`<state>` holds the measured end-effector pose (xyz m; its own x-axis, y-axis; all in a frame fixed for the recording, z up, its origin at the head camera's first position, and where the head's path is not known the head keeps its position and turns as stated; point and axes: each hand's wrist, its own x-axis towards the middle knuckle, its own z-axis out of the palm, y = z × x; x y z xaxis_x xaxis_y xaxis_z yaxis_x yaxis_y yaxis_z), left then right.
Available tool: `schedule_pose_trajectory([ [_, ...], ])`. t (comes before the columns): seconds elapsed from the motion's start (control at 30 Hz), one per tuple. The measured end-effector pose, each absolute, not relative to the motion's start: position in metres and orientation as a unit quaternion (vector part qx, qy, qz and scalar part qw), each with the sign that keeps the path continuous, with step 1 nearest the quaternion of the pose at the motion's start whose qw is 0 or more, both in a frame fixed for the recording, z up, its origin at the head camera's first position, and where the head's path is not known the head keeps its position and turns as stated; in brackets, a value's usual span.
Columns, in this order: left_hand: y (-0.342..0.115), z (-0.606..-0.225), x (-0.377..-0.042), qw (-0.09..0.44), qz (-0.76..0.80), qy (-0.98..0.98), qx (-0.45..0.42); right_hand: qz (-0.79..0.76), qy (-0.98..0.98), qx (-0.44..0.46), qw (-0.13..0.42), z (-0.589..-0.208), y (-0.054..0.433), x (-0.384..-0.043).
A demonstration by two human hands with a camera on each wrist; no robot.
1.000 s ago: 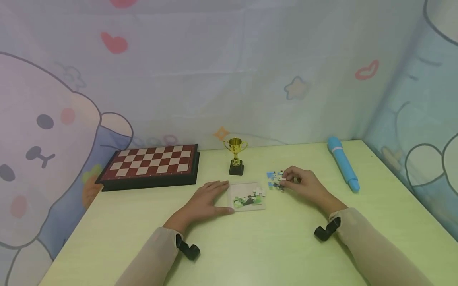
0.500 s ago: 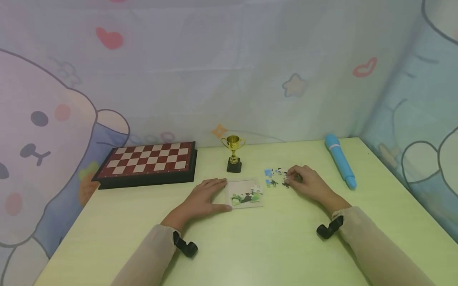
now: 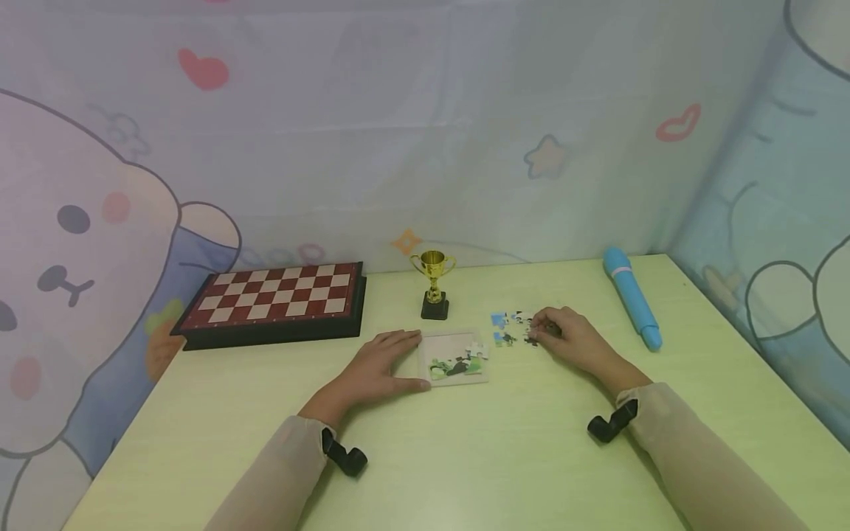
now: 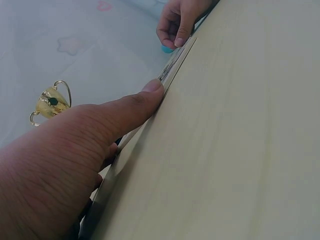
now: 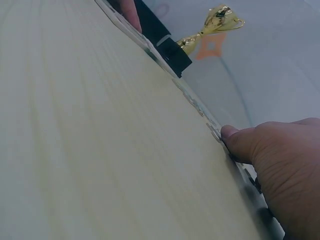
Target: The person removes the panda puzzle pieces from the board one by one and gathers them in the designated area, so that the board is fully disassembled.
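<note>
My left hand [image 3: 375, 371] rests on the table at the left side of a small square puzzle tray [image 3: 458, 383], fingers extended at its far corner and thumb at its near corner. Inside lie green and dark puzzle pieces [image 3: 455, 366] along the bottom, with a pale piece [image 3: 477, 350] overlapping the right rim. To the right, blue, white and green loose puzzle pieces [image 3: 503, 338] lie flat in a small group. My right hand [image 3: 569, 338] has its fingers curled over the right side of this group, thumb and fingertips pinching a puzzle piece [image 3: 531, 341] there; the fingers partly hide it.
A gold trophy cup [image 3: 434, 284] on a black base stands behind the tray. At the back left lies a red-and-white chessboard box [image 3: 272, 304]. A blue pen-shaped object [image 3: 633, 299] lies at the back right. A printed curtain [image 3: 425, 147] hangs behind the table.
My right hand has shifted slightly right, and a gap has opened between the loose pieces on the left and the one at its fingertips. The left hand stays at the tray.
</note>
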<state>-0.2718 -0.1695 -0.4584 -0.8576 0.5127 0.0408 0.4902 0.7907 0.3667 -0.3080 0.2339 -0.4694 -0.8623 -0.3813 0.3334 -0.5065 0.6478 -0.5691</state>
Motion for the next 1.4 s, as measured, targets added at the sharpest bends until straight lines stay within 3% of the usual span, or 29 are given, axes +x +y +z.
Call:
schedule_pose_trajectory([
  [0.8,-0.169,-0.459,-0.271,0.029,0.187,0.946,0.264,0.325,-0.905,0.245,0.121,-0.468,0.232,-0.305],
  [1.4,-0.168,-0.457,-0.271,0.026,0.193,0.944,0.267,0.337,-0.882,0.28,0.177,-0.471,0.221,-0.305],
])
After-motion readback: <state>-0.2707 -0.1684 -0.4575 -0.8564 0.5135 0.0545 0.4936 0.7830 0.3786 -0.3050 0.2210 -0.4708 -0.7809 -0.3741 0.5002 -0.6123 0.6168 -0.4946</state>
